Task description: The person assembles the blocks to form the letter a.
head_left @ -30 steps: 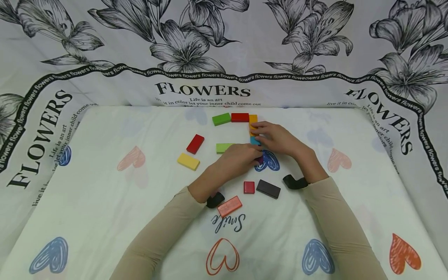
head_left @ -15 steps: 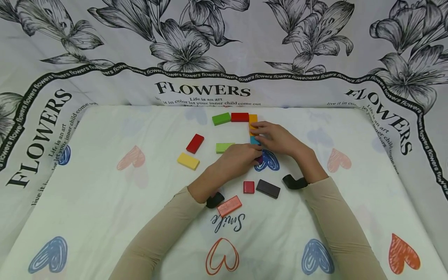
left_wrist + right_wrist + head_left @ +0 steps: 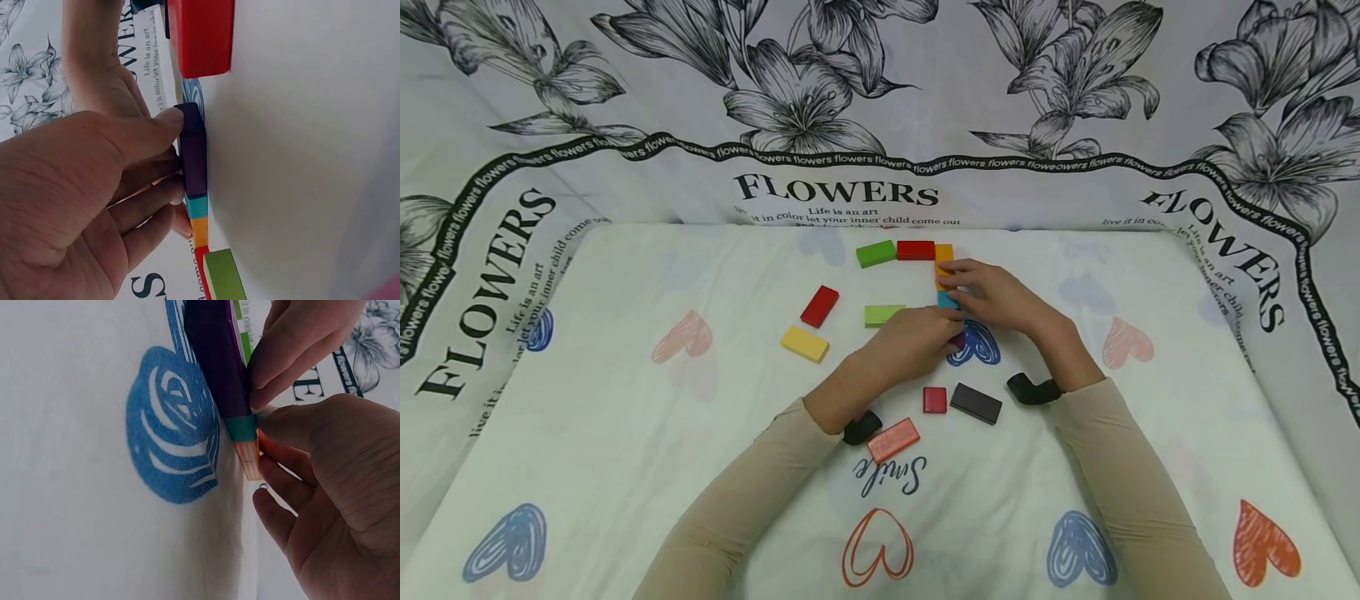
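My left hand (image 3: 913, 340) pinches a purple block (image 3: 195, 164), thumb at its near end and fingertips along its side in the left wrist view. That block lies end to end with a light-blue block (image 3: 947, 300), which meets an orange block (image 3: 943, 252). My right hand (image 3: 1000, 296) rests its loosely bent fingertips on the orange and light-blue blocks, thumb beside the light-blue one in the right wrist view. At the orange block's far end the row turns left into a red block (image 3: 915, 250) and a green block (image 3: 876, 253).
A lime block (image 3: 883, 315) lies left of my left hand. Farther left are a red block (image 3: 819, 306) and a yellow block (image 3: 805, 343). Nearer sit a small red block (image 3: 934, 400), a black block (image 3: 976, 404) and a salmon block (image 3: 893, 440) on the printed cloth (image 3: 700, 450).
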Motion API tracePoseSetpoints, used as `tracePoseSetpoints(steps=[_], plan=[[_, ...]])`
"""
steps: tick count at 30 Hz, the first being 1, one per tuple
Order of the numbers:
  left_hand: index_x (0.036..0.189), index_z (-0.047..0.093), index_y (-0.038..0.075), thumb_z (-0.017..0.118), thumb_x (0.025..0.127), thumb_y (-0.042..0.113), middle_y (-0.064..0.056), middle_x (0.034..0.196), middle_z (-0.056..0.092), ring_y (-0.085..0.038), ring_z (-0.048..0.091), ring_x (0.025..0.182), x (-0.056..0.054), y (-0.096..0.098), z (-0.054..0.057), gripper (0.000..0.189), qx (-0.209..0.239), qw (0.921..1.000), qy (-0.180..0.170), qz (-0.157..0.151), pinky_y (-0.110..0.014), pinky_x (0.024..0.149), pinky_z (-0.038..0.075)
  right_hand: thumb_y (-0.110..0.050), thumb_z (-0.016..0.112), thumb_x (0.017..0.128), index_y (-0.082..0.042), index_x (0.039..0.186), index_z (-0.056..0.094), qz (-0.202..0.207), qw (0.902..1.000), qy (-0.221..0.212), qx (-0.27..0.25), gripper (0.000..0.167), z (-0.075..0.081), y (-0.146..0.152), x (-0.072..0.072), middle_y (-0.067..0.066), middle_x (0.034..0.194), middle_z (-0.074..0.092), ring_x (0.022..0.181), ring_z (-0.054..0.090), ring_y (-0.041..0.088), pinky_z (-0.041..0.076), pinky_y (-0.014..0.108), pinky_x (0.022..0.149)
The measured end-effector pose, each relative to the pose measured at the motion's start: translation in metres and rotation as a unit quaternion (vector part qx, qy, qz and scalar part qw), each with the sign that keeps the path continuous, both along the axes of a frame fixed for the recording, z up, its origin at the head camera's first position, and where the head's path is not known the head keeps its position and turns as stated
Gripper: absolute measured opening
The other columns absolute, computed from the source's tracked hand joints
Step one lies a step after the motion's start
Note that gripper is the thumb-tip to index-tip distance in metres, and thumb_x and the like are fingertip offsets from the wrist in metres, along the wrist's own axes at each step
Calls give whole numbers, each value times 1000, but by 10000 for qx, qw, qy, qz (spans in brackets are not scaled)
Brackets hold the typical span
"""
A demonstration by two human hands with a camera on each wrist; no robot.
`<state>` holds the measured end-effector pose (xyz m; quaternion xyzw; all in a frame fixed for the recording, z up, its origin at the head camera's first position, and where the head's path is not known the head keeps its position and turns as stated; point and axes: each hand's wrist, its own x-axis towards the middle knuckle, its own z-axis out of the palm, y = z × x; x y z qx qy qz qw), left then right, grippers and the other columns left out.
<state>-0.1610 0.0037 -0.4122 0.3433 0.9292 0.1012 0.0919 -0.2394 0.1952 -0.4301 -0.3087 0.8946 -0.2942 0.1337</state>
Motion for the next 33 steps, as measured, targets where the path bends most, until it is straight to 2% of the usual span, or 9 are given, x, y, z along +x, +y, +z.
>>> tracePoseSetpoints(steps=[4, 7, 13, 16, 24, 27, 33], plan=[[141, 68, 12, 66, 105, 29, -4, 145, 68, -19, 66, 133, 0, -4, -1, 40, 151, 9999, -53, -4, -33, 113, 55, -14, 62, 107, -4, 145, 63, 12, 10000, -53, -58, 39, -3, -1, 0, 14, 163, 51, 157, 40, 39, 33, 56, 130], [144, 66, 12, 66, 106, 33, -4, 146, 67, -19, 64, 136, 0, -11, -1, 44, 239, 9996, -108, 98, -35, 115, 54, -14, 62, 107, -4, 145, 63, 16, 9999, -103, -73, 40, -5, -2, 0, 14, 163, 51, 157, 40, 39, 32, 56, 130], [147, 64, 14, 67, 105, 34, -4, 149, 65, -23, 60, 141, 1, -39, 0, 46, 485, 9960, -204, 716, -41, 120, 50, -17, 61, 108, -7, 146, 63, 21, 10000, -86, 30, 39, -11, -8, -2, 12, 162, 52, 157, 40, 37, 34, 56, 129], [148, 63, 14, 68, 104, 32, -6, 148, 65, -25, 61, 140, 1, -53, 3, 48, 533, 9942, -248, 903, -43, 120, 50, -18, 61, 108, -6, 145, 63, 69, 9999, 1, 121, 40, -10, -11, -5, 13, 162, 52, 156, 42, 38, 36, 56, 128], [146, 63, 11, 75, 99, 29, -9, 140, 66, -26, 65, 127, -3, -74, 10, 52, 395, 9876, -458, 1448, -42, 111, 56, -19, 59, 108, -6, 147, 62, 8, 9996, -75, 277, 40, -5, -12, -6, 13, 163, 51, 157, 40, 37, 34, 56, 130], [146, 63, 10, 75, 99, 27, -10, 139, 66, -26, 64, 125, -6, -75, 11, 52, 320, 9877, -568, 1423, -42, 109, 57, -19, 58, 109, -6, 147, 61, -7, 9995, -110, 288, 41, -4, -11, -4, 13, 164, 50, 157, 40, 38, 34, 56, 129], [144, 65, 10, 73, 100, 24, -9, 139, 66, -27, 63, 129, -13, -73, 17, 47, 183, 9903, -572, 1253, -42, 108, 56, -17, 60, 107, -4, 145, 63, -46, 9998, 23, 212, 40, 2, -5, 0, 15, 162, 52, 156, 41, 39, 36, 57, 128]])
